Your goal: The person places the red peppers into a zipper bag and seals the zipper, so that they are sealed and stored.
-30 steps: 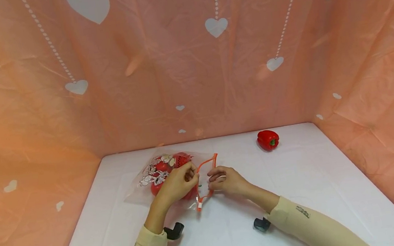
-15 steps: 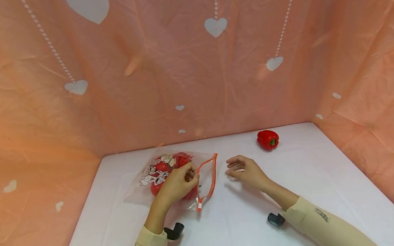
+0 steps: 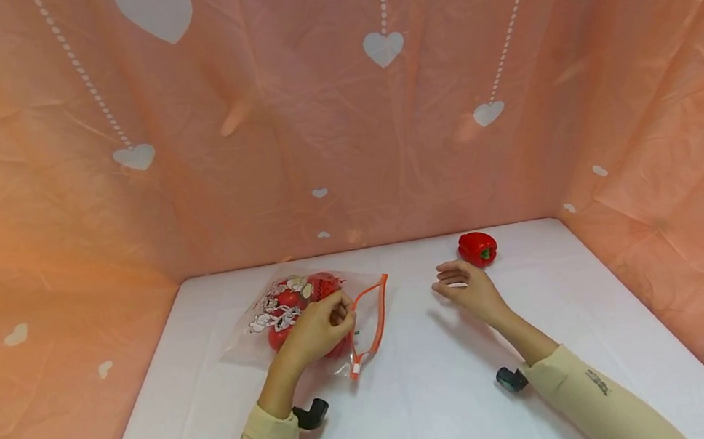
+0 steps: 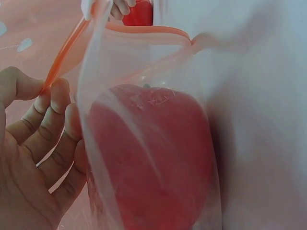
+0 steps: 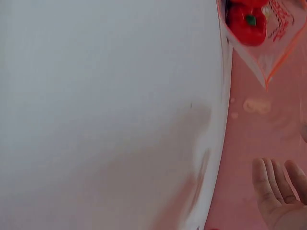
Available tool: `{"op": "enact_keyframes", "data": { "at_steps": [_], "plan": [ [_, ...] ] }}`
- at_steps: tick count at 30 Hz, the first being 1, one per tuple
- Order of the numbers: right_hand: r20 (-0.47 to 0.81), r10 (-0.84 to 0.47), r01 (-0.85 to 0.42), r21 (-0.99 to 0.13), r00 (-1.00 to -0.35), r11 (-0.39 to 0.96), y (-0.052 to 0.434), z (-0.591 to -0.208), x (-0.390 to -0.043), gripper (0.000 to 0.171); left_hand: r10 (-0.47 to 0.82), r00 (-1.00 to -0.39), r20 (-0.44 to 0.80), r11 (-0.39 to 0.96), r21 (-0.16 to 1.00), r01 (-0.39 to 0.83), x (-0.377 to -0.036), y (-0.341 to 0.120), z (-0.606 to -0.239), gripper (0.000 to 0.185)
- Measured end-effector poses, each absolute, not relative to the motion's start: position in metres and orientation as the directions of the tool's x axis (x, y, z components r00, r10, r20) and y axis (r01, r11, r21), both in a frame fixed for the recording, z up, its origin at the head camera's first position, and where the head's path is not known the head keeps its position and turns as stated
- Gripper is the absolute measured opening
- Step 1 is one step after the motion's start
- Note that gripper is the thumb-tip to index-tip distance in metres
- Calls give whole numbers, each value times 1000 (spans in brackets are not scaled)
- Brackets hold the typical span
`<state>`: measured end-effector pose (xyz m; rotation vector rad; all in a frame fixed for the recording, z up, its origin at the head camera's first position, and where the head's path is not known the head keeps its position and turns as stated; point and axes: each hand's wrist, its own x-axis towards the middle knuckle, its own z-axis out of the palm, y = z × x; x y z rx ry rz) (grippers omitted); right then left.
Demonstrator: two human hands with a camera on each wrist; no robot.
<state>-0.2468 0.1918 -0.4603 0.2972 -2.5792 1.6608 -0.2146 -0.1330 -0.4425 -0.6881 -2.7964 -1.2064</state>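
Note:
A clear zip bag printed with white cartoon figures lies on the left of the table, holding several red bell peppers. Its mouth, edged by an orange zip strip, gapes toward the right. My left hand pinches that strip between thumb and forefinger, as the left wrist view shows. Green stem and red skin of one bagged pepper appear through the opening in the right wrist view. My right hand, empty with loosely bent fingers, hovers just in front of a single red bell pepper at the back right.
A white cloth covers the table. Behind and on both sides hangs a peach curtain with white hearts. Black wrist cameras stick out from both sleeves.
My right hand has left the bag's mouth and travelled right and back, close to the lone bell pepper. The left hand keeps its pinch on the bag in the same place.

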Motion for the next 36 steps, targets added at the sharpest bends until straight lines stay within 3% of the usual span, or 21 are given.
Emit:
{"op": "enact_keyframes", "data": {
  "at_steps": [7,23,36],
  "plan": [
    [249,-83,-259,-853,-965,453,210,-466,-260,43,386,-903,186,608,685,401,-214,-133,-442,7],
    [348,148,-209,-796,-926,568,237,-463,-287,48,386,-904,182,590,704,394,-213,-134,-441,8],
    [247,247,-45,-788,-937,614,247,-464,-299,62,400,-895,199,590,691,417,-214,-135,-441,7]
  ]
}}
